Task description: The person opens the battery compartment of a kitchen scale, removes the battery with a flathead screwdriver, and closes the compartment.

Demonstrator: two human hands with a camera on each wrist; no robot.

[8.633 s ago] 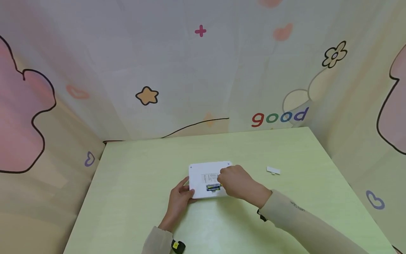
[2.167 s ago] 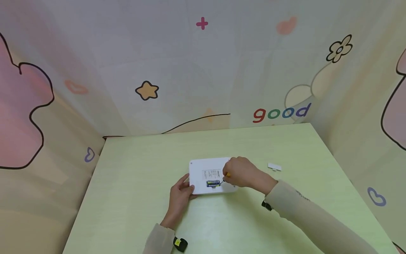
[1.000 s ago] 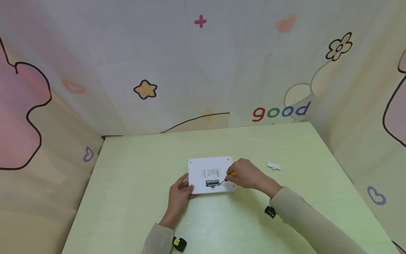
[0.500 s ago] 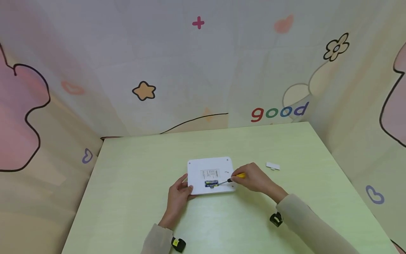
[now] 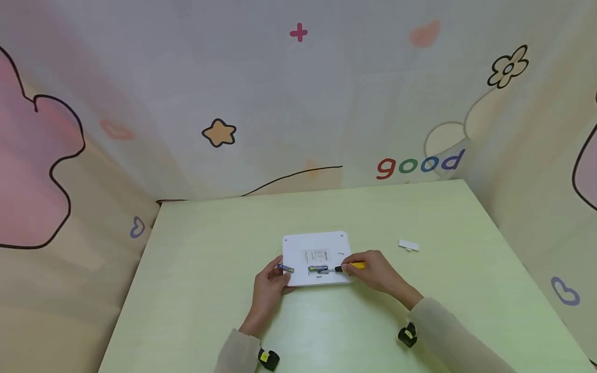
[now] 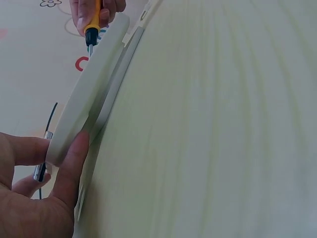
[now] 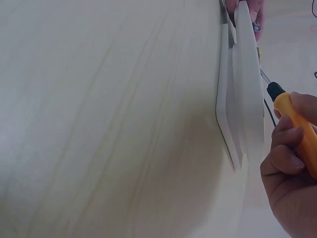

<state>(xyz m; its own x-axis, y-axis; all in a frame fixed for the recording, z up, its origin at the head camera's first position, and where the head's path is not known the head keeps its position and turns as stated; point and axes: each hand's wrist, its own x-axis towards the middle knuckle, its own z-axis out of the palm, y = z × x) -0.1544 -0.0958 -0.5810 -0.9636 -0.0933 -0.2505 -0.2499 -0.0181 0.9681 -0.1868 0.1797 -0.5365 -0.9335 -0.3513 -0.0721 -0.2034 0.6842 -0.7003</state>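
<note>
A flat white device [image 5: 322, 243] lies back side up on the green table [image 5: 210, 290]. My left hand [image 5: 272, 280] grips its left edge, thumb and fingers against the rim [image 6: 64, 144]. A small blue battery [image 5: 284, 268] lies loose on the device right by those fingers. My right hand [image 5: 370, 269] holds a yellow-handled screwdriver [image 5: 352, 266], whose metal tip reaches into the open battery compartment, where a second battery [image 5: 318, 269] sits. In the right wrist view the screwdriver [image 7: 297, 129] points at the device's edge [image 7: 247, 89].
A small white battery cover [image 5: 409, 245] lies on the table to the right of the device. Patterned fabric walls [image 5: 298, 103] close the table in at the back and both sides.
One battery has come out of the compartment and now lies at the device's left edge by my left fingers. My right hand with the screwdriver has drawn back to the right and lowered.
</note>
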